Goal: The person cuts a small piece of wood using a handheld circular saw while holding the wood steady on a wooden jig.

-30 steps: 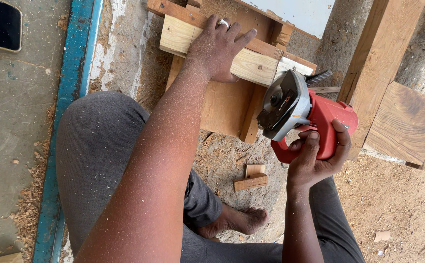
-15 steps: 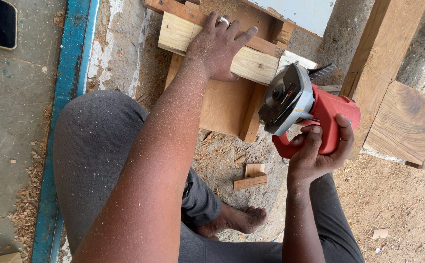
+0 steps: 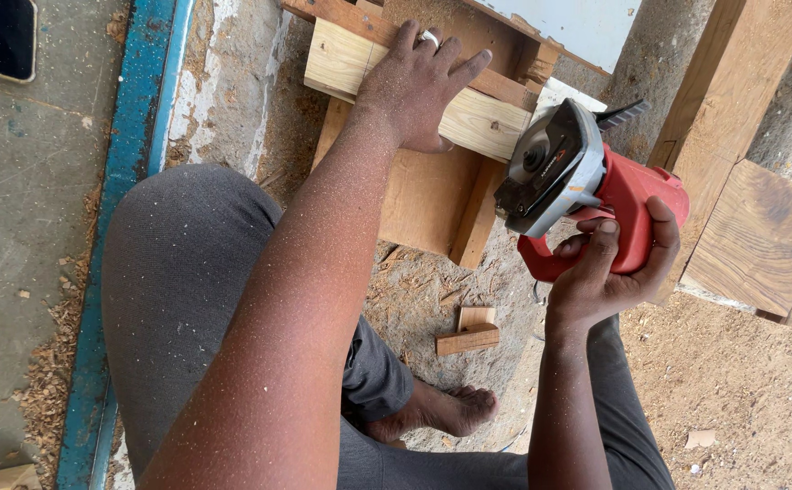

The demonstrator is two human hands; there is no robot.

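Sawdust is spread over the floor [image 3: 732, 390]. A pale plank [image 3: 342, 59] is pinned flat by the left hand [image 3: 419, 86], fingers spread, so it is kept steady. A red power saw [image 3: 586, 195] is gripped by the right hand [image 3: 609, 277], right of the plank, blade clear of it.

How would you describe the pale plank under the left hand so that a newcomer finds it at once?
Start at the brown wooden frame leaning at top centre. Across its upper part lies the pale plank, pressed down by the left hand. It is the lightest, cream-coloured wood there, unlike the darker boards around it, and ends beside the red power saw.
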